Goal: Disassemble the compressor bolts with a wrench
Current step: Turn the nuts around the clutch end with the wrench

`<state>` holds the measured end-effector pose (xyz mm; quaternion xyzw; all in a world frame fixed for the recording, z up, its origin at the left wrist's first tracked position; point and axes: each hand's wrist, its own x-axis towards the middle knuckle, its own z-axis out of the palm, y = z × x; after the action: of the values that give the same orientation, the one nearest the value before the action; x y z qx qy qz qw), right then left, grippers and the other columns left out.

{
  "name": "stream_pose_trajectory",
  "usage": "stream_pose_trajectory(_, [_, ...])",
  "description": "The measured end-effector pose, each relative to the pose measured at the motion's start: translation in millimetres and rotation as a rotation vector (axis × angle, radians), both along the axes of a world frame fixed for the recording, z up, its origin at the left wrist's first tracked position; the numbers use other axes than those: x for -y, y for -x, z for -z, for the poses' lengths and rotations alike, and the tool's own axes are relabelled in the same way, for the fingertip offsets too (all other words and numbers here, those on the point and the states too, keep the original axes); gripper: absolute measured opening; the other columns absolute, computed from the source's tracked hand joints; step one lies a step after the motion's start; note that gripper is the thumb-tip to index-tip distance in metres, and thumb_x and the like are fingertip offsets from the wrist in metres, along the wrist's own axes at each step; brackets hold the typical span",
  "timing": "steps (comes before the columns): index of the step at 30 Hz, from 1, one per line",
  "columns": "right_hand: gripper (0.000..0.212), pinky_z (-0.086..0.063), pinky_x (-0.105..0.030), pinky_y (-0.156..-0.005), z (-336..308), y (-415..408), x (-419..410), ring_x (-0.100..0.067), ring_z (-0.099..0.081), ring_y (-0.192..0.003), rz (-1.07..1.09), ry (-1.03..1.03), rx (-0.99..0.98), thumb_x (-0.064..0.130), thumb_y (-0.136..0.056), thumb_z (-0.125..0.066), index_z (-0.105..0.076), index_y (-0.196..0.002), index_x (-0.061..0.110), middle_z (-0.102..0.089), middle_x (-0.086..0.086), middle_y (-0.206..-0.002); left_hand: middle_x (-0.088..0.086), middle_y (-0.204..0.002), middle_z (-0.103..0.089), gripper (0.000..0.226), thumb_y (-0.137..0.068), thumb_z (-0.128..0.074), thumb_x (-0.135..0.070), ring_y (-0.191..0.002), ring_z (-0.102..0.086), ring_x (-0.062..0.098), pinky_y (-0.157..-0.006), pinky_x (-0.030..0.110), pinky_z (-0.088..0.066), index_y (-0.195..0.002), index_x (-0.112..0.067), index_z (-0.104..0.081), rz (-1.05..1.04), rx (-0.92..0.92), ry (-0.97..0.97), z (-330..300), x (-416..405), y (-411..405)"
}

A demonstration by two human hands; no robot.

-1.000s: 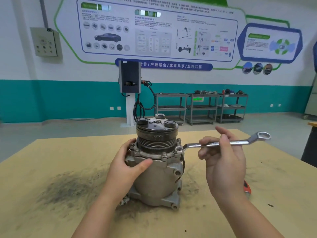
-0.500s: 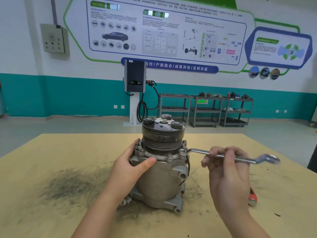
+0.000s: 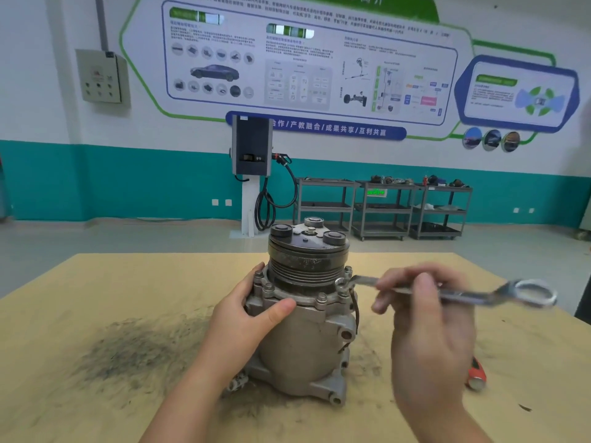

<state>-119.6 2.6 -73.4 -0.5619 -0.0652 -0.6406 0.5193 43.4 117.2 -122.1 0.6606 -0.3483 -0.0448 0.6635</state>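
A grey metal compressor [image 3: 307,340] stands upright on the wooden table [image 3: 96,292], with a dark grooved pulley on top and several bolts around its flange. My left hand [image 3: 246,324] grips the left side of the housing, thumb across the front. My right hand [image 3: 422,318], blurred by motion, holds the shaft of a silver ring wrench [image 3: 463,294]. The wrench's near ring end sits on a flange bolt [image 3: 341,284] at the compressor's right side. Its far ring end points right.
A dark grease smear [image 3: 128,346] covers the table left of the compressor. A small red object [image 3: 476,374] lies on the table behind my right wrist. Beyond the table are a charging post [image 3: 252,174] and metal shelf carts [image 3: 383,206] along the teal wall.
The wrench handle has swung down and toward me, its ring end staying at the right flange bolt. My left hand keeps its grip on the housing. The camera view shifted slightly.
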Motion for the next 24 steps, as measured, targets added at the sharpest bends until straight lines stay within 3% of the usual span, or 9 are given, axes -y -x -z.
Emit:
stream_pose_trajectory(3, [0.024, -0.045, -0.023, -0.053, -8.4, 1.0, 24.1, -0.020, -0.050, -0.049, -0.200, -0.374, 0.000, 0.006, -0.099, -0.034, -0.052, -0.086, 0.015, -0.061, -0.007, -0.064, -0.023, -0.121, -0.066, 0.093, -0.056, -0.076, -0.068, -0.114, -0.062, 0.000, -0.100, 0.038, -0.051, -0.140, -0.038, -0.050, -0.008, 0.005, 0.004, 0.7, -0.7, -0.3])
stream_pose_trajectory(6, [0.024, -0.038, -0.024, -0.046, -11.8, -5.6, 45.8, -0.019, -0.044, -0.043, -0.327, -0.568, -0.061, 0.002, -0.099, -0.030, -0.048, -0.085, 0.010, -0.056, -0.007, -0.058, -0.025, -0.120, -0.067, 0.092, -0.057, -0.076, -0.067, -0.112, -0.062, -0.002, -0.099, 0.035, -0.052, -0.139, -0.038, -0.050, -0.005, 0.011, 0.004, 0.0, -0.5, 0.8])
stream_pose_trajectory(12, [0.019, -0.035, -0.025, -0.042, -20.9, -23.9, 68.7, -0.016, -0.037, -0.042, -0.559, -0.680, -0.237, 0.005, -0.097, -0.032, -0.044, -0.083, 0.010, -0.048, -0.005, -0.056, -0.025, -0.122, -0.066, 0.093, -0.056, -0.077, -0.066, -0.114, -0.061, -0.001, -0.101, 0.037, -0.050, -0.140, -0.037, -0.050, -0.006, 0.005, 0.007, -2.4, -0.7, 1.9])
stream_pose_trajectory(15, [0.020, -0.037, -0.025, -0.043, -12.5, -21.9, 66.8, -0.017, -0.040, -0.044, -0.516, -0.658, -0.190, 0.005, -0.098, -0.032, -0.046, -0.084, 0.009, -0.049, -0.005, -0.059, -0.026, -0.122, -0.065, 0.094, -0.055, -0.076, -0.067, -0.115, -0.060, -0.003, -0.103, 0.036, -0.049, -0.140, -0.037, -0.049, -0.018, 0.022, 0.000, -2.8, -1.0, 2.2])
stream_pose_trajectory(18, [0.021, -0.047, -0.025, -0.052, 13.0, -12.5, 46.0, -0.018, -0.052, -0.053, -0.314, -0.478, -0.005, 0.012, -0.103, -0.036, -0.051, -0.088, 0.012, -0.060, -0.004, -0.066, -0.024, -0.123, -0.066, 0.095, -0.055, -0.075, -0.065, -0.115, -0.060, -0.002, -0.104, 0.037, -0.049, -0.141, -0.035, -0.050, -0.021, 0.012, 0.000, -4.2, -0.5, 2.5])
stream_pose_trajectory(20, [0.018, -0.052, -0.026, -0.063, 28.4, -8.1, 24.3, -0.019, -0.061, -0.063, -0.087, -0.241, 0.050, 0.027, -0.100, -0.046, -0.058, -0.089, 0.020, -0.066, -0.001, -0.077, -0.024, -0.122, -0.066, 0.094, -0.055, -0.075, -0.064, -0.114, -0.061, -0.002, -0.103, 0.036, -0.049, -0.140, -0.035, -0.050, -0.023, 0.014, 0.006, -4.4, 0.2, 2.7])
stream_pose_trajectory(22, [0.017, -0.053, -0.027, -0.073, 35.7, -6.3, 3.4, -0.018, -0.066, -0.075, 0.102, 0.064, -0.001, 0.033, -0.098, -0.052, -0.064, -0.087, 0.029, -0.068, 0.005, -0.087, -0.026, -0.120, -0.066, 0.092, -0.054, -0.075, -0.063, -0.113, -0.061, -0.003, -0.101, 0.034, -0.050, -0.139, -0.037, -0.051, -0.031, 0.014, 0.010, -3.6, 0.7, 3.0])
stream_pose_trajectory(24, [0.015, -0.052, -0.027, -0.079, 37.3, -6.4, -10.0, -0.016, -0.067, -0.087, 0.267, 0.420, -0.119, 0.031, -0.095, -0.058, -0.068, -0.088, 0.022, -0.068, 0.005, -0.094, -0.026, -0.118, -0.067, 0.090, -0.054, -0.079, -0.061, -0.111, -0.062, -0.003, -0.099, 0.033, -0.051, -0.137, -0.039, -0.052, -0.028, 0.012, 0.003, -2.7, 0.3, 3.8])
